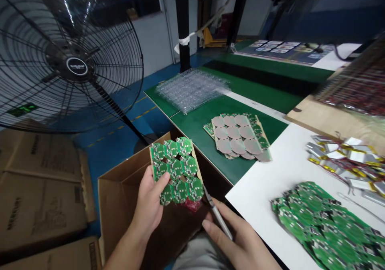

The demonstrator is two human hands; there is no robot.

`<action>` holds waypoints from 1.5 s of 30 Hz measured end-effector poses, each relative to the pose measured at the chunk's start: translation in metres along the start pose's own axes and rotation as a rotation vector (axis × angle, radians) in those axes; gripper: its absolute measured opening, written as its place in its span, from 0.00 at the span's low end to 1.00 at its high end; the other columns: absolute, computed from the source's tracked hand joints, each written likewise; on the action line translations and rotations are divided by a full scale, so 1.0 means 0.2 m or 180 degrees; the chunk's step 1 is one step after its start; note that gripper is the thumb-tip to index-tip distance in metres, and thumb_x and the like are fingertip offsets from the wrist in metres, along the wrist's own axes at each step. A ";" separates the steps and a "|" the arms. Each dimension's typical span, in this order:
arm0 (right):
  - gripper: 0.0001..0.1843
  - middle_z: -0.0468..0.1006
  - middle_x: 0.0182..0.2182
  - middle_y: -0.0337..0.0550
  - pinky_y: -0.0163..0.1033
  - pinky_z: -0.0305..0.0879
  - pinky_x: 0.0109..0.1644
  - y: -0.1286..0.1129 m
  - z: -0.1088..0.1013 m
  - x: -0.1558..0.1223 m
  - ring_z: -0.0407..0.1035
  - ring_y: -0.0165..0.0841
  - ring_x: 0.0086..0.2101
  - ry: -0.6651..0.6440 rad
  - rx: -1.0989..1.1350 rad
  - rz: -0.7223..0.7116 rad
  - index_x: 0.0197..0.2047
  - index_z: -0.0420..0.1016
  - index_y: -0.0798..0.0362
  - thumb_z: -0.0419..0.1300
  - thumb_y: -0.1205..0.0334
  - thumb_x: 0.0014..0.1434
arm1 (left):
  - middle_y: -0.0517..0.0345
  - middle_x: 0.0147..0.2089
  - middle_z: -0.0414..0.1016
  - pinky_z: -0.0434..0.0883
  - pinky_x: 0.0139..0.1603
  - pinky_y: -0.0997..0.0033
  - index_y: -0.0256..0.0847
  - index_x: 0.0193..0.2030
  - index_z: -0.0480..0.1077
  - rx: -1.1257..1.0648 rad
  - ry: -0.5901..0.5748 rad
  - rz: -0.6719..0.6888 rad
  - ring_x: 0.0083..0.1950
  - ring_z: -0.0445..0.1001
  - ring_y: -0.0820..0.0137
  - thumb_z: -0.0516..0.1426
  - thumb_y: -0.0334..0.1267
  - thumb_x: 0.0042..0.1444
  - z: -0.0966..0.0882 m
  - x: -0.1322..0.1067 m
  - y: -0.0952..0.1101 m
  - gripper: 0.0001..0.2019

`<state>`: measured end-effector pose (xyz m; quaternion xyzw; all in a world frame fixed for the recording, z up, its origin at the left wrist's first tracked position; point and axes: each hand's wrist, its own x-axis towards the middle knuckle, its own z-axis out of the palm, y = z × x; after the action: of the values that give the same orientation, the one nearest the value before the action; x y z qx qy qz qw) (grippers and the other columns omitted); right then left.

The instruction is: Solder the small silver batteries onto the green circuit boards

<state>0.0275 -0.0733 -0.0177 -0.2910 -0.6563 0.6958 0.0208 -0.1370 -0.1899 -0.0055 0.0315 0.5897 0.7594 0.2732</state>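
looks like an electronics assembly workshop: green work mats (210, 121), stacks of circuit boards (237, 136) on the bench, cardboard boxes (39, 190), big industrial fan (67, 55) far left.

green pcb panel (177, 170), rows of round boards w/ tan edge strip, held upright, slightly tilted, component side to cam, in left hand (148, 206). slim grey metal cutter (218, 218) in right hand (240, 242), tip angled up-left at panel's lower-right corner.

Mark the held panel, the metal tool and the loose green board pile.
panel (177, 164): head view, a middle board.
tool (219, 218): head view, its metal shaft.
board pile (321, 226): head view, heap's middle.
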 end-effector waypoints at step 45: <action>0.24 0.81 0.48 0.41 0.45 0.59 0.64 -0.02 0.00 0.07 0.71 0.43 0.52 -0.0215 0.0568 -0.0209 0.55 0.78 0.44 0.67 0.45 0.58 | 0.54 0.50 0.81 0.77 0.51 0.63 0.46 0.54 0.72 0.0676 -0.0063 0.0289 0.49 0.80 0.60 0.67 0.43 0.57 -0.09 -0.09 0.00 0.19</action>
<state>0.0140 -0.0658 -0.0190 -0.2427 -0.6011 0.7599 0.0472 -0.1286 -0.2150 -0.0055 0.0944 0.6620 0.7039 0.2394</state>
